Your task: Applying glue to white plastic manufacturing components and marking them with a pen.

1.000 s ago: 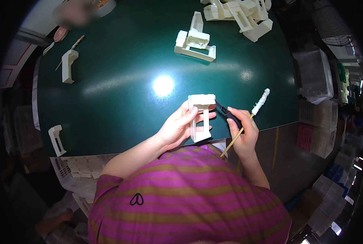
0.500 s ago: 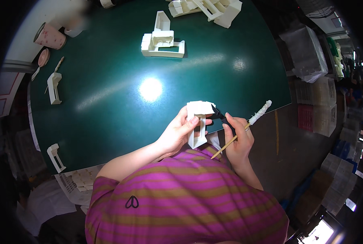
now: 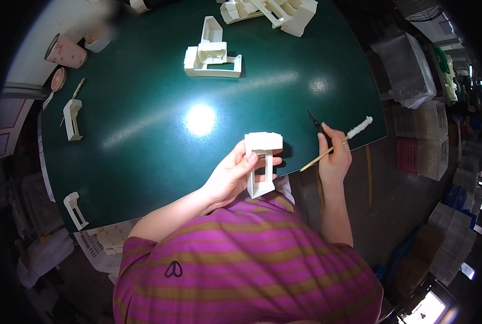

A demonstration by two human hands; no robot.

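Observation:
My left hand grips a white plastic frame-shaped part upright over the table's near edge, thumb on its front and fingertips showing through its opening. Off to the right, my right hand is closed around a black craft knife, its dark blade pointing up and left, apart from the part. The same hand also holds a thin wooden stick, whose far end is wrapped in white material.
Similar white parts stand at the table's far middle, left side and near-left corner. More are heaped at the back. A pink patterned cup stands far left. Crates are stacked right, beyond the edge.
My right hand has drawn away to the right and up, taking the knife and the stick. The knife blade no longer touches the white part, which stays in my left hand.

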